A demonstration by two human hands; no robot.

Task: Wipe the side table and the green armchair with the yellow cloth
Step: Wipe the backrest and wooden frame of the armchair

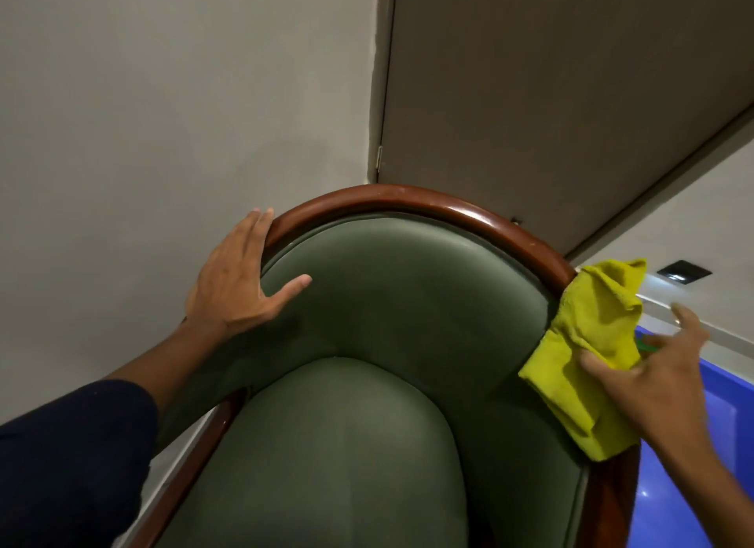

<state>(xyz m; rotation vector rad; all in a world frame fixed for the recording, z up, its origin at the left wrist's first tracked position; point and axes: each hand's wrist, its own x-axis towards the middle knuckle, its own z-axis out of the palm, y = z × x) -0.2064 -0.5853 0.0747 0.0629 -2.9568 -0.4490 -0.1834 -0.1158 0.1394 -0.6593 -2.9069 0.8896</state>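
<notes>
The yellow cloth [587, 356] lies draped over the right side of the green armchair [391, 311] rim, its length along the rim, touching the loosely open right hand [657, 384], while the empty left hand [240, 278] rests spread flat on the opposite side.

Dim, soft indoor light with a greyish cast. Wide-angle distortion bends the door [571, 78] edge and wall [163, 99] lines near the frame edges. A glossy highlight runs along the wooden rim [428, 203] of the chair. The right hand [661, 380] is motion-blurred; the left hand [240, 286] is sharp, casting a faint shadow. A saturated blue surface [693, 466] glares at right.
</notes>
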